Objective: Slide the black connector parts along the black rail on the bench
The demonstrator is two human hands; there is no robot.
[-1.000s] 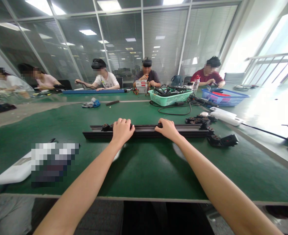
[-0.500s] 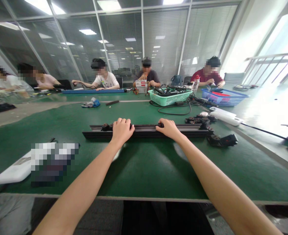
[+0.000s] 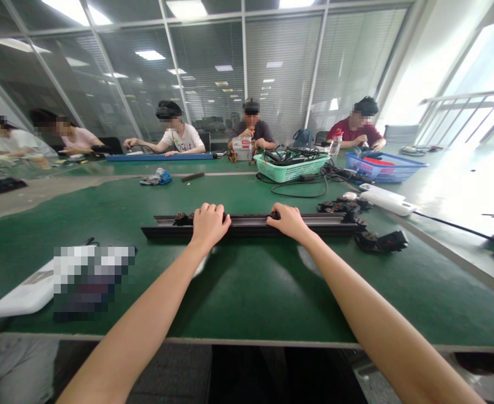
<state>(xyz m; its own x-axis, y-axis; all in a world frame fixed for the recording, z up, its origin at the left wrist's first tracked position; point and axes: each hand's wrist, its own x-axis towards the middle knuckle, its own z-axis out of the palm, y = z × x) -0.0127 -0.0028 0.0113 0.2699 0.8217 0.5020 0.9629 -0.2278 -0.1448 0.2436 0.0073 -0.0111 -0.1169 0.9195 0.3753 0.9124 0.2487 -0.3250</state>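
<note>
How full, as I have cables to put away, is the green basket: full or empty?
Looks full: in the green basket, black cables heap above the rim.

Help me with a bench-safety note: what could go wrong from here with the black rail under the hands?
Pinched fingers, perhaps: the left hand curls over the black channel rail, and the right hand has a small black part at its fingertips, by the channel.

A knock, possibly: a loose black part lies by the rail's right end, so sliding the rail that way might push it.
</note>
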